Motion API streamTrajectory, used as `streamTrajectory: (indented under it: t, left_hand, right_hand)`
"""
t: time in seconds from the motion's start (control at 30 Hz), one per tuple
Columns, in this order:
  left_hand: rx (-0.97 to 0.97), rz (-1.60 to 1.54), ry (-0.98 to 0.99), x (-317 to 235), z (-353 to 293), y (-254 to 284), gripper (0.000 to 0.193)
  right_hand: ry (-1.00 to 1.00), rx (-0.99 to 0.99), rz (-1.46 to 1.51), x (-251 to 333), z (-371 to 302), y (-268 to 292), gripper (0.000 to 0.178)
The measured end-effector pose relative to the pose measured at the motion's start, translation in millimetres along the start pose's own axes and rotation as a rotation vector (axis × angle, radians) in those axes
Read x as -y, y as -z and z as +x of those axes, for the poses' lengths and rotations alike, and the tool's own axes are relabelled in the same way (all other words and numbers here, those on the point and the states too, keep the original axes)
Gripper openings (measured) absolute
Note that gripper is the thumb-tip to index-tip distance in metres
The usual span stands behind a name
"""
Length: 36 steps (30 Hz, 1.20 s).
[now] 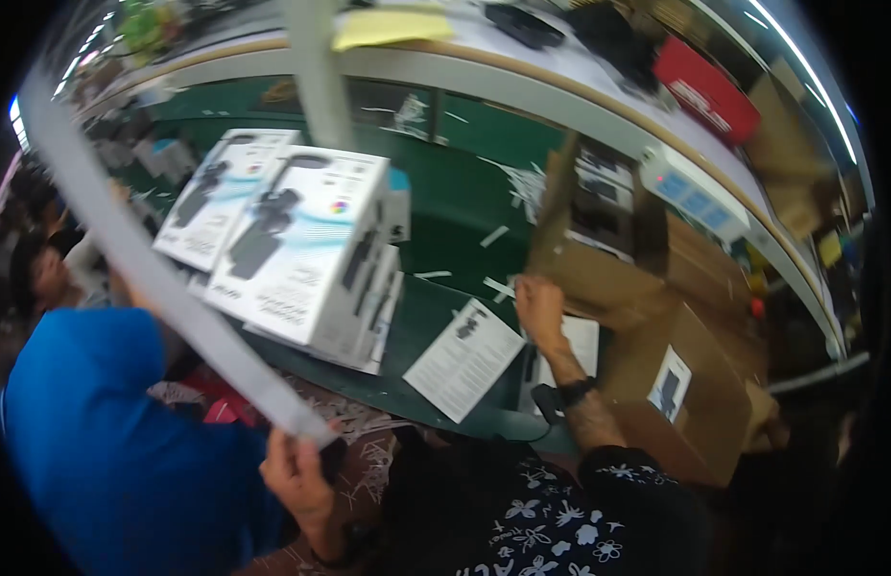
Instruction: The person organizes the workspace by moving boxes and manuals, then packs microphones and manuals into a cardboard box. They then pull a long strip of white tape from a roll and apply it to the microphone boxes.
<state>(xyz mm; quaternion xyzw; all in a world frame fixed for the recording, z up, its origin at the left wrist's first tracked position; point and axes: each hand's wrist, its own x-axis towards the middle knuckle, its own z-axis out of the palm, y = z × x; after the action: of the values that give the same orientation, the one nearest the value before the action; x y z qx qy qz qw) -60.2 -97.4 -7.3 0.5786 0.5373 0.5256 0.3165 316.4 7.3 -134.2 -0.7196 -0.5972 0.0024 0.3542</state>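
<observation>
My left hand pinches the lower end of a long white strip, which stretches up to the far left across the view. My right hand is closed over the green bench beside a small white paper scrap; whatever its fingers hold, if anything, is hidden. Just left of that hand a printed white sheet with a small dark picture lies on the bench. Farther left stand stacked white printed product boxes, with another white box behind them.
An open brown carton holding dark-printed boxes stands right of my right hand, with another carton nearer. A power strip hangs under the shelf. A person in blue is close on my left. Paper scraps litter the floor.
</observation>
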Motion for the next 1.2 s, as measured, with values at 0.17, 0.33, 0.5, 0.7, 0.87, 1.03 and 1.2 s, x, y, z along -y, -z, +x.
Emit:
streamTrajectory:
  t: [0.17, 0.33, 0.5, 0.7, 0.87, 1.03, 1.2]
  left_hand:
    - [-0.02, -0.177, 0.106, 27.6, 5.0, -15.3, 0.029]
    - [0.006, -0.112, 0.134, 32.4, 4.2, -13.9, 0.02]
    - [0.018, -0.058, 0.126, 30.0, 6.5, -15.2, 0.02]
    - [0.06, -0.224, 0.22, 46.1, 2.2, -24.2, 0.032]
    - [0.643, 0.238, 0.391, 131.1, -27.2, -51.2, 0.037]
    - [0.629, 0.451, -0.22, 167.0, -33.9, -128.4, 0.05]
    - [0.847, 0.267, -0.113, 237.9, 34.7, -235.1, 0.063]
  right_hand:
    - [-0.116, 0.194, -0.334, -87.0, -78.0, -68.0, 0.014]
    - [-0.095, 0.277, -0.262, -72.0, -78.3, -75.7, 0.016]
    - [-0.055, 0.512, -0.297, -65.2, -78.3, -63.8, 0.02]
    - [-0.007, 0.341, -0.382, -35.1, -106.7, -64.3, 0.067]
    - [-0.157, 0.314, -0.274, -35.2, -109.4, -86.7, 0.079]
    - [-0.299, 0.114, -0.21, -44.3, -121.1, -17.9, 0.081]
    - [-0.907, -0.03, -0.344, -121.6, -162.8, 17.2, 0.123]
